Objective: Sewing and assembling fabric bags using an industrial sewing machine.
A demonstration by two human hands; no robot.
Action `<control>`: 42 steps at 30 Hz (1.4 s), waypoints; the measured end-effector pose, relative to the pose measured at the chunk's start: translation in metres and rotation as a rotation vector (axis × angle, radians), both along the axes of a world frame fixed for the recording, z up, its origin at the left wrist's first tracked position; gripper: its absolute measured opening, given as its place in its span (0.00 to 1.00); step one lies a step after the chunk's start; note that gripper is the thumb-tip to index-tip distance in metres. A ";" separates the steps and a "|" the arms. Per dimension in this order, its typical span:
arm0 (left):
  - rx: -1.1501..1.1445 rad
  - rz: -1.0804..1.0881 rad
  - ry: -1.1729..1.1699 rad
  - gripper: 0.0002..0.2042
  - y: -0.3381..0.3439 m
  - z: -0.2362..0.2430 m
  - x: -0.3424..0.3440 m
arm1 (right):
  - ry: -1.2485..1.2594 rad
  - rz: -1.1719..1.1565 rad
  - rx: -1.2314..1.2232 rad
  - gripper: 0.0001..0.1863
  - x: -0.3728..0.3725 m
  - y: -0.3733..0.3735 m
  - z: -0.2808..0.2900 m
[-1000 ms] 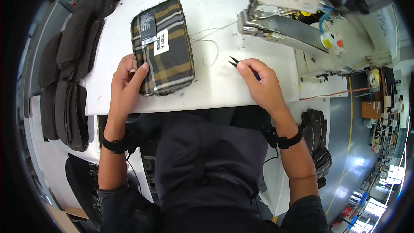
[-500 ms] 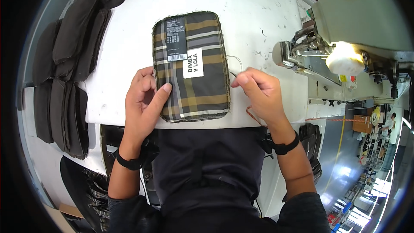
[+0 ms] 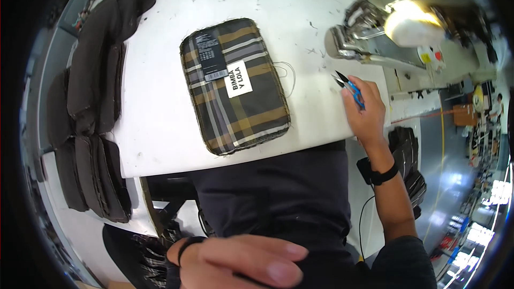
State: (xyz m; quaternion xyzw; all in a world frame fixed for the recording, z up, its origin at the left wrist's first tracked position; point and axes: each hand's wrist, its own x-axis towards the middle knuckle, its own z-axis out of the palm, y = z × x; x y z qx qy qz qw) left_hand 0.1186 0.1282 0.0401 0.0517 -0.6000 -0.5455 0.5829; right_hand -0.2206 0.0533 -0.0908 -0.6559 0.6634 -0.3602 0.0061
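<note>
A padded plaid fabric panel (image 3: 251,109), black, brown, grey and white with rounded corners and frayed edges, lies flat on the white table. Sewn near its upper middle are a dark printed label (image 3: 211,56) and a white label (image 3: 239,79). A loose thread (image 3: 289,77) loops out from its right edge. To the right of the panel, my right hand (image 3: 365,104) grips blue-handled thread snips (image 3: 353,92), blades apart and pointing up-left. My left hand (image 3: 241,259) is raised near the camera in front of my body, open, fingers stretched out; nothing shows in it.
A sewing machine (image 3: 412,27) with a lit lamp stands at the right of the white table (image 3: 160,101). Dark padded pieces (image 3: 91,85) are stacked along the left side. Thread scraps dot the tabletop. More dark pieces (image 3: 407,155) sit beyond my right forearm.
My left hand has let go of the panel and come back toward my body. My right hand has moved right, away from the panel's edge, and now shows the snips. The view has turned slightly.
</note>
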 end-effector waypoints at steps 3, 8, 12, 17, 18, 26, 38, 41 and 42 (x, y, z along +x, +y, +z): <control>0.052 0.029 0.331 0.20 0.020 0.004 -0.033 | -0.010 0.024 -0.020 0.12 0.002 -0.002 -0.004; 0.309 -0.070 0.198 0.16 0.057 0.049 -0.031 | 0.013 0.023 -0.067 0.10 -0.007 0.003 -0.006; 0.497 -0.166 0.100 0.13 0.071 0.071 -0.034 | -0.016 0.002 -0.105 0.11 -0.016 0.003 -0.011; 0.038 -0.278 0.373 0.21 0.042 0.000 -0.046 | -0.030 0.035 -0.100 0.09 -0.010 0.000 -0.013; 0.021 -0.121 0.476 0.28 0.032 -0.020 -0.070 | -0.028 0.045 -0.083 0.09 -0.004 0.000 -0.015; 0.198 -0.261 0.288 0.12 0.038 -0.002 -0.086 | -0.095 0.045 -0.100 0.08 -0.014 0.001 -0.015; -0.267 0.231 0.008 0.34 0.053 0.019 -0.106 | -0.119 0.030 -0.090 0.07 -0.014 0.001 -0.023; -0.297 0.241 -0.004 0.28 0.051 0.019 -0.094 | -0.140 0.026 -0.101 0.07 -0.010 -0.001 -0.024; -0.300 0.243 0.003 0.28 0.048 0.026 -0.080 | -0.137 0.033 -0.121 0.06 -0.008 -0.003 -0.024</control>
